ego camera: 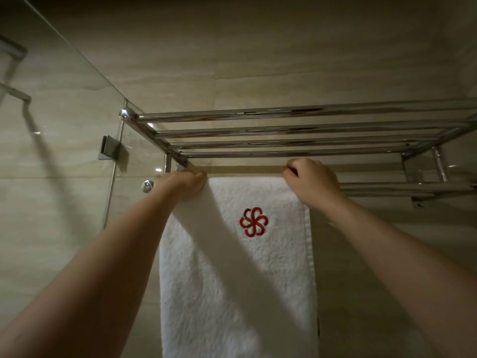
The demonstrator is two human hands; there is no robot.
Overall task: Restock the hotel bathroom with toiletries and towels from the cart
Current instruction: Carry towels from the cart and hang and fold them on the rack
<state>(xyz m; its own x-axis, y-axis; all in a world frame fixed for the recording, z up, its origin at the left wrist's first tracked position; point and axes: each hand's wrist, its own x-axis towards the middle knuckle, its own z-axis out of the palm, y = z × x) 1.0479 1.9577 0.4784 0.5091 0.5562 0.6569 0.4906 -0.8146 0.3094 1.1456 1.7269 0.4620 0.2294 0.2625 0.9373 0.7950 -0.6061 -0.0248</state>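
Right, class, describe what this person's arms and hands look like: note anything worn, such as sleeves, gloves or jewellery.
The left hand and right hand are bare, with no gloves, and no rings show on the parts visible. The left forearm and right forearm are uncovered down to the frame's edge: no sleeve, watch or bracelet in view.

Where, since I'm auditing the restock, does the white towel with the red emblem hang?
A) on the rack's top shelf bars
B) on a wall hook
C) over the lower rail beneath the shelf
C: the white towel drapes over the lower rail under the shelf bars, with the left hand and right hand gripping its top edge.
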